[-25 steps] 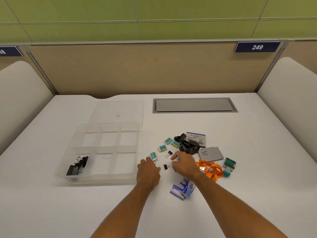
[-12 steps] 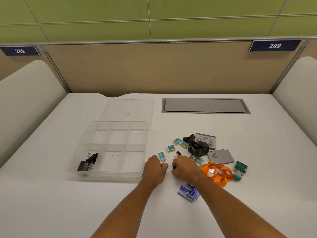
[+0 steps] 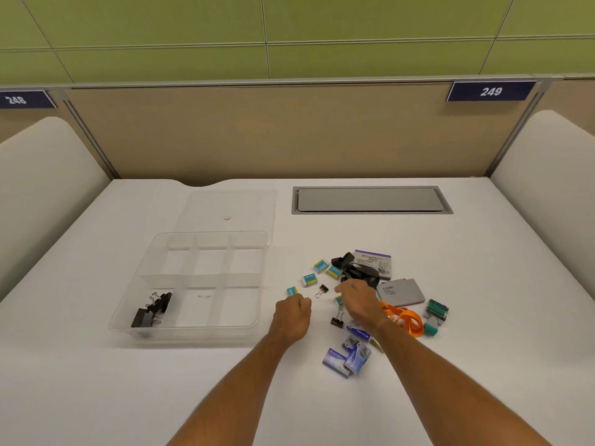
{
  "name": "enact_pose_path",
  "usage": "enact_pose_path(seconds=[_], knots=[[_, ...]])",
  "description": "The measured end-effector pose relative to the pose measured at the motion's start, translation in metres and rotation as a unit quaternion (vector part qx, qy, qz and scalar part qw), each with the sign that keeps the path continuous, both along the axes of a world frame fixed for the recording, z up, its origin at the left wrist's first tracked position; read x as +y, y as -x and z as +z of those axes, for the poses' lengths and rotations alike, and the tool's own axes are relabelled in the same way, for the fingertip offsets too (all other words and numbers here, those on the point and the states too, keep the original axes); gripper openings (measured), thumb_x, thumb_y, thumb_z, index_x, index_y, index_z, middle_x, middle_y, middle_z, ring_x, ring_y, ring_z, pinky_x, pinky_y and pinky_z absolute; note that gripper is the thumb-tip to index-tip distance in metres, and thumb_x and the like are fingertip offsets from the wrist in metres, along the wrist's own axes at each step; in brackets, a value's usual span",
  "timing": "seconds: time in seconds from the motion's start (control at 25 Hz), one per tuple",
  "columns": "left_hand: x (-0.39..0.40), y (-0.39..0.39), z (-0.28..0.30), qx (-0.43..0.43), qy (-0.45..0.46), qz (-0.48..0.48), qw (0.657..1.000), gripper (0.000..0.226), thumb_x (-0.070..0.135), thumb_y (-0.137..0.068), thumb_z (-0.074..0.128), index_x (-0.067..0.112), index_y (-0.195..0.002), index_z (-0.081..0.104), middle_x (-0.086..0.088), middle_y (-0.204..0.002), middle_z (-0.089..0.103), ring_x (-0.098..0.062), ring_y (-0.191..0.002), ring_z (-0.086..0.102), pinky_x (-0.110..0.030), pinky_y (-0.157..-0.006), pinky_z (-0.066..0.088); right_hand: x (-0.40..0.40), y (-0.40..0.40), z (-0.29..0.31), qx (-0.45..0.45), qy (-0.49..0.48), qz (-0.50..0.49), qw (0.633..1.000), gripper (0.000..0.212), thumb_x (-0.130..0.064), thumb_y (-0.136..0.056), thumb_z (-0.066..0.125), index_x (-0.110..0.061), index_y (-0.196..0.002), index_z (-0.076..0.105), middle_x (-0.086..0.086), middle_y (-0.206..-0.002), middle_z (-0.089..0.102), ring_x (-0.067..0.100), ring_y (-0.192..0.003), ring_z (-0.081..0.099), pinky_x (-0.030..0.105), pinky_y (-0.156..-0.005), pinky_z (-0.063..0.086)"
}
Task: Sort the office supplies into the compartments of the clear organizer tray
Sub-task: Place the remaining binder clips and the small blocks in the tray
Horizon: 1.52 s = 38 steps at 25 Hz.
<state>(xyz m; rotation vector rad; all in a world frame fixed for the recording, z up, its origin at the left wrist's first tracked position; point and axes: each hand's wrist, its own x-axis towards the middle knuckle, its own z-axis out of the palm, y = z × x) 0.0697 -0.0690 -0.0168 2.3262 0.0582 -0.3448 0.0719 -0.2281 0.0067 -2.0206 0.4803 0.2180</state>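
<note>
White worktop (image 3: pixel 96 381) under a tan divider carries the clear organizer tray (image 3: pixel 188 329) at left, black binder clips (image 3: pixel 151 309) in its near-left compartment. Right of it lie scattered supplies. Left hand (image 3: pixel 291 315) is clenched beside a small blue box (image 3: pixel 291 291); whether it holds anything, I cannot tell. Right hand (image 3: pixel 357 300) hovers curled over the pile, near a loose binder clip (image 3: pixel 321 289).

Head-worn camera looks forward and down over the desk (image 3: pixel 96 381).

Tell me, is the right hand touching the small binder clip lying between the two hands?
Apart. The head view shows bare white table between the right hand and the small binder clip.
</note>
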Motion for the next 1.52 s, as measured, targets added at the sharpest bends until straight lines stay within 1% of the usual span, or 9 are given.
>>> enact_pose_path(seconds=[0.12,0.2,0.32,0.52,0.8,1.04,1.24,1.4,1.52], knots=[[-0.011,0.002,-0.003,0.043,0.017,0.020,0.999,0.035,0.021,-0.097,0.035,0.008,-0.067,0.048,-0.017,-0.083,0.059,-0.027,-0.079,0.053,-0.034,-0.068,0.038,-0.006,0.002,0.000,0.012,-0.045,-0.019,0.999,0.027,-0.023,-0.094,0.042,-0.014,-0.097,0.067,0.001,-0.105,0.055,0.019,-0.097,0.054,0.033,-0.075,0.044],[-0.020,0.004,-0.005,0.056,0.016,0.028,0.998,0.037,0.026,-0.097,0.036,0.012,-0.064,0.042,-0.013,-0.075,0.054,-0.020,-0.072,0.046,-0.032,-0.065,0.035,-0.008,0.003,-0.002,0.005,-0.046,-0.031,0.998,0.025,-0.024,-0.095,0.043,-0.012,-0.094,0.064,0.003,-0.101,0.059,0.016,-0.090,0.055,0.032,-0.070,0.043],[-0.030,0.006,-0.008,0.080,0.022,0.007,0.996,0.030,0.025,-0.097,0.036,0.009,-0.075,0.049,-0.010,-0.082,0.056,-0.023,-0.078,0.051,-0.032,-0.068,0.038,-0.013,0.005,-0.004,-0.003,-0.013,-0.025,1.000,0.024,-0.019,-0.094,0.041,-0.011,-0.097,0.064,0.000,-0.093,0.061,0.012,-0.082,0.055,0.031,-0.069,0.046],[-0.035,0.001,-0.008,0.094,0.019,0.018,0.995,0.028,0.020,-0.095,0.037,0.003,-0.098,0.058,-0.018,-0.109,0.062,-0.030,-0.101,0.058,-0.036,-0.081,0.045,-0.018,0.006,-0.004,0.032,-0.036,-0.036,0.998,0.027,-0.019,-0.098,0.035,-0.017,-0.099,0.062,-0.002,-0.092,0.056,0.018,-0.073,0.063,0.017,-0.045,0.044],[-0.036,0.010,-0.016,0.029,-0.149,-0.122,0.981,0.039,0.045,-0.087,0.051,0.014,-0.111,0.048,-0.006,-0.110,0.057,-0.022,-0.097,0.054,-0.032,-0.073,0.042,-0.018,0.001,-0.004,-0.009,0.004,-0.029,1.000,0.030,-0.013,-0.092,0.041,-0.013,-0.094,0.071,-0.003,-0.088,0.062,0.006,-0.078,0.053,0.022,-0.064,0.044],[-0.039,0.009,-0.025,-0.019,-0.188,-0.154,0.970,0.052,0.059,-0.083,0.054,0.018,-0.113,0.045,-0.003,-0.110,0.053,-0.018,-0.099,0.051,-0.030,-0.080,0.043,-0.017,-0.002,-0.006,-0.010,0.016,-0.037,0.999,0.027,-0.017,-0.093,0.045,-0.007,-0.093,0.071,-0.001,-0.082,0.062,0.014,-0.082,0.059,0.039,-0.079,0.052],[-0.037,0.008,-0.031,-0.046,-0.204,-0.169,0.963,0.056,0.066,-0.082,0.052,0.019,-0.112,0.044,-0.002,-0.108,0.052,-0.013,-0.089,0.043,-0.026,-0.074,0.039,-0.013,-0.006,-0.013,-0.017,0.035,-0.038,0.999,0.039,-0.027,-0.098,0.041,-0.003,-0.090,0.070,0.012,-0.088,0.069,0.012,-0.071,0.055,0.033,-0.071,0.048],[-0.041,0.005,-0.031,-0.052,-0.216,-0.188,0.957,0.051,0.060,-0.088,0.049,0.017,-0.113,0.046,-0.004,-0.111,0.052,-0.013,-0.088,0.040,-0.027,-0.073,0.039,-0.010,-0.011,-0.015,-0.042,0.086,0.020,0.995,0.029,-0.022,-0.101,0.037,-0.012,-0.109,0.064,0.006,-0.114,0.066,0.017,-0.100,0.060,0.035,-0.087,0.051],[-0.044,0.006,-0.027,-0.055,-0.210,-0.187,0.958,0.041,0.052,-0.090,0.046,0.016,-0.111,0.048,-0.006,-0.110,0.053,-0.015,-0.090,0.044,-0.029,-0.074,0.041,-0.008,-0.013,-0.019,-0.050,0.118,0.085,0.988,0.025,-0.015,-0.099,0.040,-0.016,-0.116,0.059,0.006,-0.124,0.062,0.019,-0.110,0.057,0.033,-0.088,0.049]])
